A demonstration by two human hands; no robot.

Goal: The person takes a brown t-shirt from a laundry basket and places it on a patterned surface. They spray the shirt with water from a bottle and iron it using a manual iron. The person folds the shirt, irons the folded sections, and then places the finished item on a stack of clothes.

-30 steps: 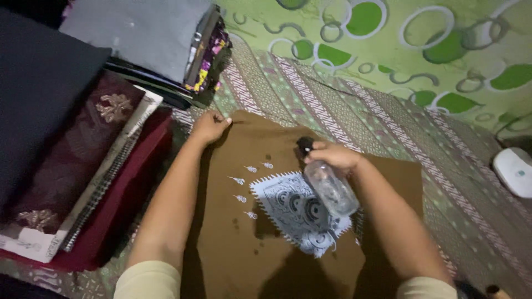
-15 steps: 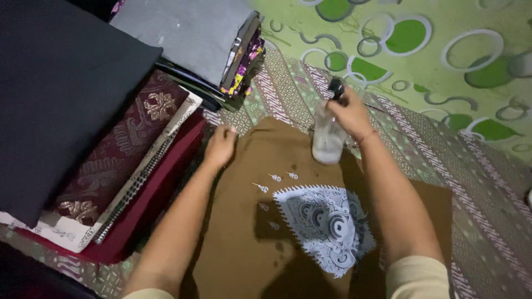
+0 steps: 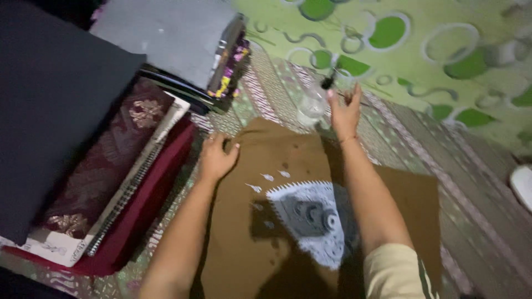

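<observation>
A brown cloth (image 3: pixel 277 232) with a white and grey printed pattern (image 3: pixel 310 221) lies flat on a striped mat. My left hand (image 3: pixel 217 158) rests on the cloth's top left corner, fingers spread and curled over the edge. My right hand (image 3: pixel 344 111) reaches past the cloth's far edge, beside a clear spray bottle (image 3: pixel 315 102) with a dark nozzle that stands on the mat. The fingers touch or just leave the bottle; the picture is blurred there.
To the left lies a stack: a large black cover (image 3: pixel 50 105), a dark red patterned book (image 3: pixel 105 177) and a spiral notebook (image 3: pixel 133 188). A grey folded bundle (image 3: pixel 172 39) lies behind. Green circle-patterned fabric (image 3: pixel 421 50) covers the far side. A white object (image 3: pixel 522 185) sits at right.
My right hand has carried the spray bottle from over the cloth's pattern away to the mat beyond the cloth's far edge. My left hand stayed on the cloth's corner.
</observation>
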